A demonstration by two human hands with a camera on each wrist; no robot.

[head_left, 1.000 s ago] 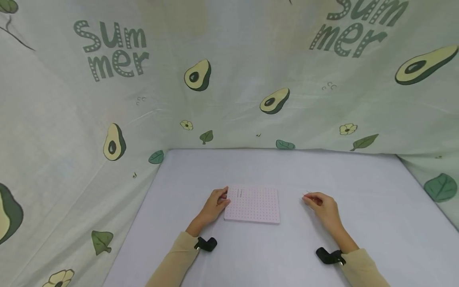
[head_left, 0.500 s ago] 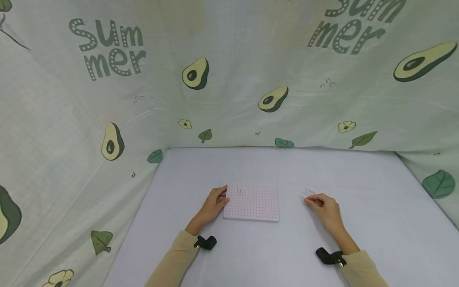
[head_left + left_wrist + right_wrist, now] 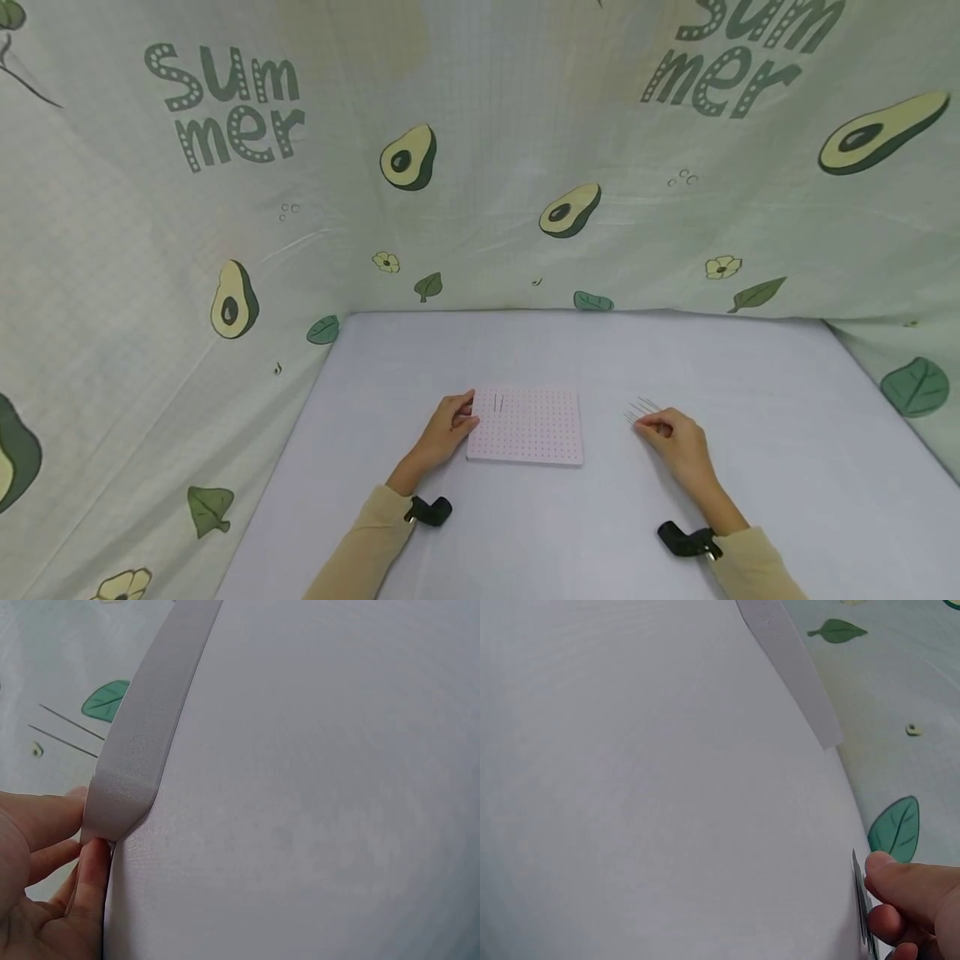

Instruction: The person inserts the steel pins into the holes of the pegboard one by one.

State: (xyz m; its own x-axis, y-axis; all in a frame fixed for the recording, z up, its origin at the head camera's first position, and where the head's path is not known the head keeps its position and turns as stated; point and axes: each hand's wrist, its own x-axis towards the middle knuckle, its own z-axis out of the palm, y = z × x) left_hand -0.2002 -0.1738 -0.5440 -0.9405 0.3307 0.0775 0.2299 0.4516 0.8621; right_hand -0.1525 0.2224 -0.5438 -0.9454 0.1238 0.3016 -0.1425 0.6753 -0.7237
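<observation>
A pale pink pegboard [image 3: 536, 429], covered with rows of small holes, lies on the white table. My left hand [image 3: 442, 429] holds its left edge, thumb and fingertips at the side and far corner. Two thin dark metal pins [image 3: 64, 735] stand up from the board near its far left. To the right of the board, my right hand [image 3: 675, 433] pinches with thumb and index finger at several thin metal pins [image 3: 642, 407]. They fan out beyond the fingertips; in the right wrist view the pins [image 3: 860, 896] overlap beside the thumb, so how many are gripped I cannot tell.
The white table [image 3: 517, 533] extends around the board. Behind and beside it hangs a pale green cloth [image 3: 480, 167] printed with avocados and leaves. Each wrist carries a black camera mount [image 3: 430, 511].
The right hand has shifted slightly toward me, and more of the pins show past its fingertips than a second ago. The left hand stays at the board's edge.
</observation>
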